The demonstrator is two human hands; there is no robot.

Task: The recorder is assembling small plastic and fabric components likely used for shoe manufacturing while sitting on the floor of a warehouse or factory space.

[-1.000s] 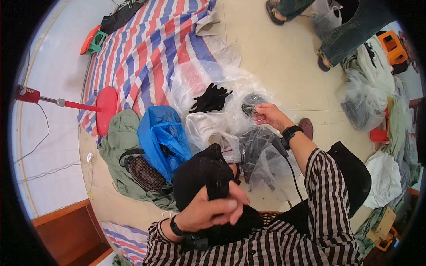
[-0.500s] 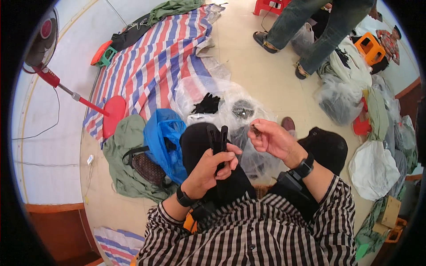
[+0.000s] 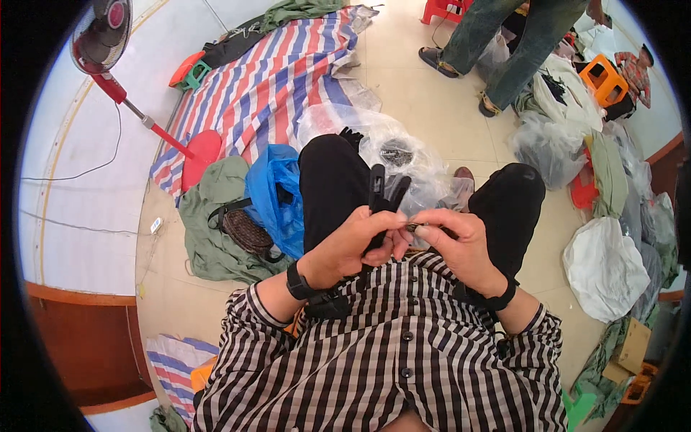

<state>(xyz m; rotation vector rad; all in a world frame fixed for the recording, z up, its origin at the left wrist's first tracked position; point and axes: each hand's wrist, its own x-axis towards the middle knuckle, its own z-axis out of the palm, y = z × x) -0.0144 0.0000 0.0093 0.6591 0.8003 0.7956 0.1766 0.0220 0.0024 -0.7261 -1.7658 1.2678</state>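
Note:
My left hand [image 3: 363, 241] is closed round a black two-pronged piece [image 3: 376, 194]; its two slim arms stick up past my fingers, one with a slot near its tip. My right hand [image 3: 461, 245] pinches a small dark thing [image 3: 412, 227], too small to name. My left fingertips meet the right ones at that small thing, in front of my striped shirt and between my knees. The lower part of the black piece is hidden in my left palm.
Ahead lies a clear plastic bag [image 3: 403, 133] with black items. A blue bag [image 3: 277, 201] and green cloth [image 3: 209, 216] lie left, near a red-based fan [image 3: 201, 160]. A person's legs [image 3: 475, 43] stand at the upper right. Bagged goods [image 3: 551, 158] and a white sack [image 3: 604, 270] line the right.
My right hand has come left and down to meet my left hand. The left hand has shifted slightly right, still holding the black piece. The view has tilted, and my knees appear higher.

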